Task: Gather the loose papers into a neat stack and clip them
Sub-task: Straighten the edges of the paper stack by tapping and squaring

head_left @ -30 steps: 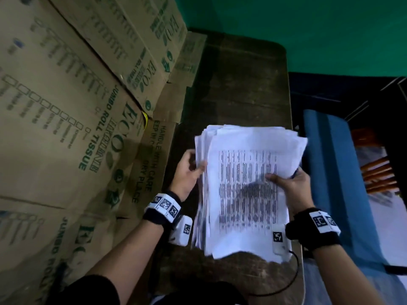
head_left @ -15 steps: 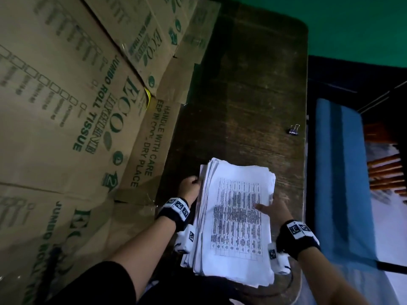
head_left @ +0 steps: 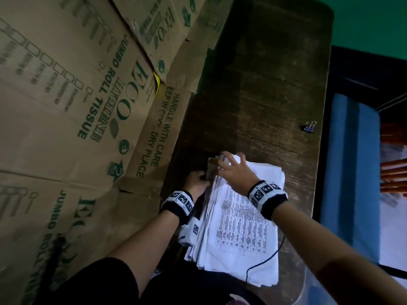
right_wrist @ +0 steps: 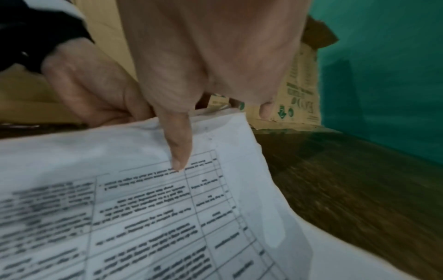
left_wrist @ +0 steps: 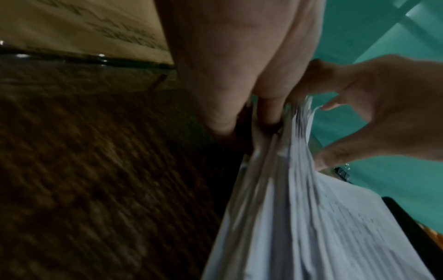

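A stack of white printed papers (head_left: 242, 230) lies on the dark wooden table (head_left: 264, 95), its edges uneven. My left hand (head_left: 198, 182) grips the stack's left edge near the far corner; its fingers (left_wrist: 266, 113) curl against the sheets (left_wrist: 311, 208). My right hand (head_left: 233, 168) reaches across to that same far left corner. Its thumb (right_wrist: 178, 151) presses on the top sheet (right_wrist: 167, 208) and its fingers curl over the far edge. A small black binder clip (head_left: 310, 127) lies apart near the table's right edge.
Tall cardboard boxes (head_left: 77, 106) stand along the table's left side, close to my left hand. A blue chair or bench (head_left: 350, 172) sits beyond the right edge. A thin black cable (head_left: 264, 260) trails over the stack's near corner.
The stack, held up in both hands a second ago, now lies lower on the table. My right hand has moved from the right edge to the far left corner.
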Available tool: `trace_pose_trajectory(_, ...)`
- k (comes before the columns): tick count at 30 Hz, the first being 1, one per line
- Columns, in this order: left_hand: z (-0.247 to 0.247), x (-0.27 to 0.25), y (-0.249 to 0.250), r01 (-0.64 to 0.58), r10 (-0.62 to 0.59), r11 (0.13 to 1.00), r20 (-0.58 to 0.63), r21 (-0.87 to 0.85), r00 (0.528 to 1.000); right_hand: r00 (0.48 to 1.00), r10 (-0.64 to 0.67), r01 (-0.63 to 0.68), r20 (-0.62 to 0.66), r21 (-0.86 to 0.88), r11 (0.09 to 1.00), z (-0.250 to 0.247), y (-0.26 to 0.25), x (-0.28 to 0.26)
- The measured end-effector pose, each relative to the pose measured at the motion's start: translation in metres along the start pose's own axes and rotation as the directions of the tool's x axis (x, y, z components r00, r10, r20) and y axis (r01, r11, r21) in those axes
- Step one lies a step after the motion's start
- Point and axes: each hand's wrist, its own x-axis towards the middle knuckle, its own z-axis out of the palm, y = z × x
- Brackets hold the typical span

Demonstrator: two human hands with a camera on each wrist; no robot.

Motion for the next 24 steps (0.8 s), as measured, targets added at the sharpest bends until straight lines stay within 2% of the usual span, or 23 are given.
trace_pose_trajectory(2,0.001,-0.002,0.001,-0.001,0.001,0.998,-0.002,-0.055,1.0,0.999,0.011,-0.008,0.034,-0.063,0.998,-0.008,0.004,0.003)
trace_pose_trajectory(4,0.003,-0.004,0.001,-0.004,0.004,0.995,-0.003,-0.096,1.0,1.0,-0.005,0.006,0.009,-0.058,0.998,-0.012,0.006,0.002)
trace_pose_trajectory(8,0.007,-0.008,0.004,0.0,-0.009,0.991,-0.063,-0.134,0.998,0.992,-0.042,0.037,-0.116,-0.052,0.998,-0.004,0.014,-0.006)
trace_pose_trajectory(11,0.01,-0.016,0.004,0.015,-0.014,0.997,0.019,-0.077,1.0,0.987,-0.037,0.031,-0.156,-0.044,0.999,0.005,0.016,-0.016)
trace_pose_trajectory(14,0.014,-0.023,0.003,-0.016,0.017,1.0,0.077,-0.016,0.997,0.988,0.006,-0.015,-0.155,-0.059,0.998,0.005,0.012,-0.017)
trace_pose_trajectory(20,0.019,-0.026,0.002,-0.053,0.058,0.993,0.038,-0.104,0.998,0.996,0.066,-0.07,-0.058,-0.082,0.994,-0.002,0.006,-0.008)
trace_pose_trajectory(24,0.02,-0.025,-0.006,-0.013,0.015,0.991,0.016,-0.133,1.0,0.993,0.057,-0.063,-0.1,-0.053,0.997,-0.002,0.009,-0.016)
